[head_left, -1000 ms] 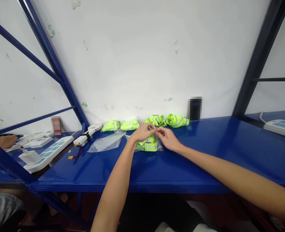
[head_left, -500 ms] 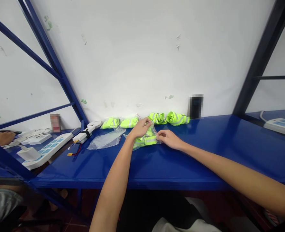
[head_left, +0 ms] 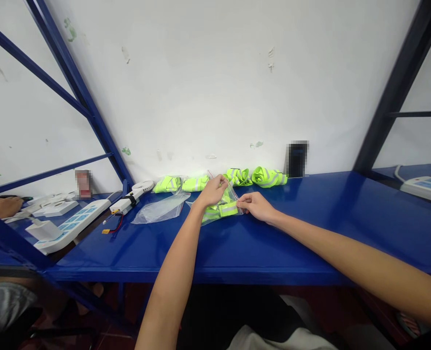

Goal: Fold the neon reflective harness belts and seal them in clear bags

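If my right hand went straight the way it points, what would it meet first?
Probably the neon-yellow, silver-striped fabric bundle inside the clear plastic bag whose edge your right hand pinches, though depth is unclear.

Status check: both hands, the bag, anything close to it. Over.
Left hand and right hand pinching clear bag along one edge. Neon reflective bundle inside, seal unclear. Flat plastic bag lies close by, left.

Clear bag (head_left: 233,194), neon bundle (head_left: 227,209) inside, seemingly folded
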Demonstrator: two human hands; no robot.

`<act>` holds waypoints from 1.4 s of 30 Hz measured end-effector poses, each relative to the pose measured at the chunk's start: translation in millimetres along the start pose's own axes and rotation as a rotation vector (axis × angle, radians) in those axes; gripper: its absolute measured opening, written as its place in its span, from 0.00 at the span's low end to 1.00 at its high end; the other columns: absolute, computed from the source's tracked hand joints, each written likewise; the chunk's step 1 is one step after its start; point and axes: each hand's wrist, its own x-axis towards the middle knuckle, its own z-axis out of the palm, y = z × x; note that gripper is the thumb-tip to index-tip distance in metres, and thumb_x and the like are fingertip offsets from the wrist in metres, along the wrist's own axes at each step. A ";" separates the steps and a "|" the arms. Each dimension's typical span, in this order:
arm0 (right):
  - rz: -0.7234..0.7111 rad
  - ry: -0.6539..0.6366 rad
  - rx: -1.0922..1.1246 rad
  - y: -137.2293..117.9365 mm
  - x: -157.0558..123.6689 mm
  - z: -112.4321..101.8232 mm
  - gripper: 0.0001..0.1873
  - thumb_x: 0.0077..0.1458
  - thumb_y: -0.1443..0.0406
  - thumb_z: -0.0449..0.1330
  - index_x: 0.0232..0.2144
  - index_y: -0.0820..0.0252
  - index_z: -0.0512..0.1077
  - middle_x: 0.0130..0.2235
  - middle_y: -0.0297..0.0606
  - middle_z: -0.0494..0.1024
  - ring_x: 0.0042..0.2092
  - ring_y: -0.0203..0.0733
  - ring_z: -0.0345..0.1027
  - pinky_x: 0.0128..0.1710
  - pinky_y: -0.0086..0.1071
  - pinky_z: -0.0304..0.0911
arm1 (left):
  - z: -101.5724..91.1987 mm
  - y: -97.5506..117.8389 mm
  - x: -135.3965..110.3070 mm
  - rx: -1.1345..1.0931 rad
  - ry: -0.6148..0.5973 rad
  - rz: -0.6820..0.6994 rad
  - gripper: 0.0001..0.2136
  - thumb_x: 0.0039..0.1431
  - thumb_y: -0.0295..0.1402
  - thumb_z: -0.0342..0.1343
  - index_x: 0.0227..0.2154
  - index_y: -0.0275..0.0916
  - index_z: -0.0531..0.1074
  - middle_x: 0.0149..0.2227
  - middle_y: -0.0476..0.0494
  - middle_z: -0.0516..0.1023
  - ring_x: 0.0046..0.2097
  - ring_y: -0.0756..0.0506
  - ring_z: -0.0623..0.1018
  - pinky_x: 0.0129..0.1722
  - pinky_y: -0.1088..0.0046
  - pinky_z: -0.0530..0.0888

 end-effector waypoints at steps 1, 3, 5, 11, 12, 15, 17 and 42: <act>-0.003 -0.003 0.000 0.4 0.7 -0.2 0.09 0.47 0.62 0.63 0.23 0.64 0.75 0.22 0.36 0.75 0.25 0.36 0.65 0.27 0.30 0.59 | 0.2 0.1 -0.1 0.001 0.001 -0.001 0.07 0.63 0.35 0.45 0.34 0.39 0.66 0.37 0.46 0.74 0.39 0.46 0.72 0.41 0.68 0.67; -0.006 -0.002 0.001 1.0 1.5 -0.4 0.08 0.47 0.63 0.63 0.23 0.64 0.75 0.22 0.36 0.75 0.25 0.36 0.65 0.28 0.30 0.59 | 0.4 0.2 -0.3 -0.002 0.005 -0.003 0.07 0.63 0.34 0.45 0.34 0.39 0.66 0.36 0.46 0.74 0.38 0.46 0.72 0.40 0.69 0.66; -0.006 0.002 0.008 1.4 1.5 -0.4 0.08 0.48 0.63 0.63 0.24 0.64 0.75 0.21 0.36 0.75 0.25 0.36 0.65 0.28 0.30 0.60 | 0.4 0.3 -0.3 -0.007 0.008 -0.005 0.07 0.63 0.34 0.45 0.34 0.39 0.66 0.36 0.46 0.74 0.38 0.46 0.72 0.40 0.68 0.66; -0.004 -0.014 0.043 0.4 -2.3 -1.3 0.09 0.49 0.62 0.63 0.28 0.65 0.77 0.24 0.36 0.76 0.28 0.37 0.67 0.32 0.31 0.63 | 0.4 -0.6 -1.1 -0.003 0.024 0.020 0.07 0.63 0.34 0.45 0.34 0.39 0.65 0.36 0.46 0.74 0.38 0.45 0.72 0.40 0.68 0.67; -0.004 -0.018 0.042 -0.1 -2.8 -1.2 0.09 0.49 0.62 0.63 0.28 0.65 0.77 0.24 0.37 0.76 0.28 0.37 0.67 0.33 0.31 0.64 | 0.5 -0.9 -1.3 0.001 0.022 0.026 0.07 0.63 0.34 0.45 0.34 0.39 0.65 0.36 0.46 0.74 0.38 0.45 0.72 0.40 0.68 0.67; 0.005 -0.019 0.032 -1.2 -3.2 0.1 0.09 0.50 0.62 0.62 0.27 0.65 0.76 0.25 0.37 0.76 0.29 0.37 0.68 0.33 0.31 0.64 | 1.1 -1.4 -1.7 0.013 0.013 0.036 0.07 0.63 0.34 0.44 0.33 0.39 0.65 0.35 0.46 0.74 0.38 0.45 0.73 0.40 0.68 0.67; 0.009 0.006 0.022 -0.5 -2.1 1.8 0.08 0.49 0.63 0.62 0.27 0.64 0.76 0.24 0.37 0.76 0.28 0.37 0.68 0.32 0.31 0.64 | 1.4 -0.7 -1.8 0.023 0.015 0.043 0.07 0.63 0.34 0.44 0.34 0.39 0.65 0.35 0.46 0.74 0.37 0.45 0.73 0.40 0.68 0.67; -0.369 0.277 -0.531 2.7 1.3 8.4 0.19 0.67 0.56 0.45 0.24 0.55 0.55 0.21 0.28 0.60 0.23 0.36 0.54 0.27 0.31 0.43 | 3.2 8.1 -3.9 -0.205 0.054 0.078 0.07 0.64 0.38 0.46 0.35 0.40 0.64 0.33 0.51 0.68 0.32 0.50 0.67 0.35 0.73 0.63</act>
